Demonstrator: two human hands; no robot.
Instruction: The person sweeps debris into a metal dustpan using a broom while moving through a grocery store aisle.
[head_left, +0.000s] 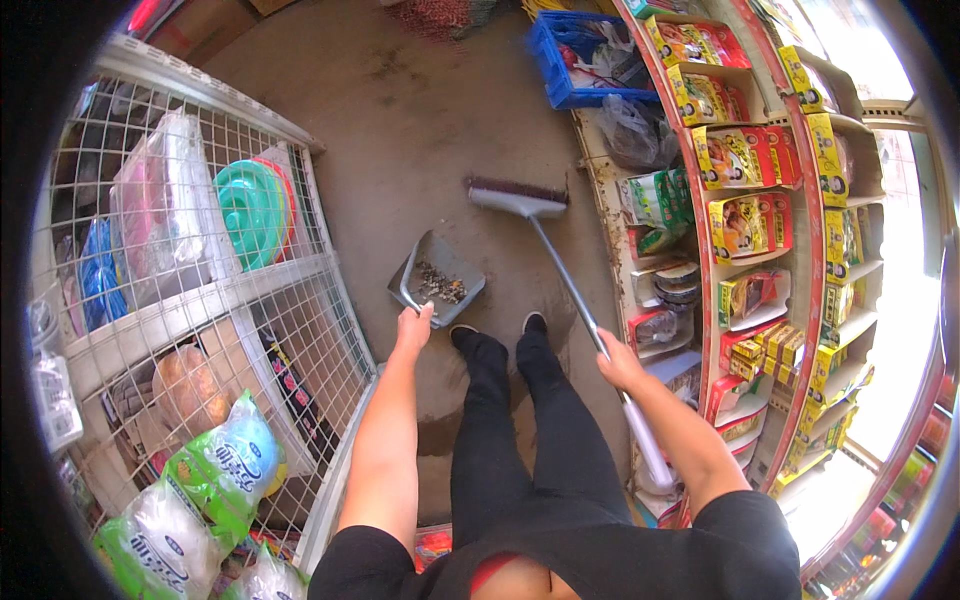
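Observation:
My left hand (415, 328) is closed around the handle of a grey dustpan (475, 279), low over the concrete floor in front of my left foot. A heap of dark and pale debris (437, 283) lies inside the pan. In my right hand (619, 361) is the metal pole of a push broom (517, 201), gripped partway along its length. The pole's pale sleeve (649, 448) points back towards my right side. The broom's dark bristles face away from me, ahead and to the right of the dustpan. They look slightly blurred.
Shelves (701, 225) of packaged food line the right side. A blue plastic crate (559, 71) holding bags stands at the front right. On the left is a white wire-mesh rack (217, 289) with green plastic basins (247, 214) behind it. Bagged goods (225, 465) hang near my left.

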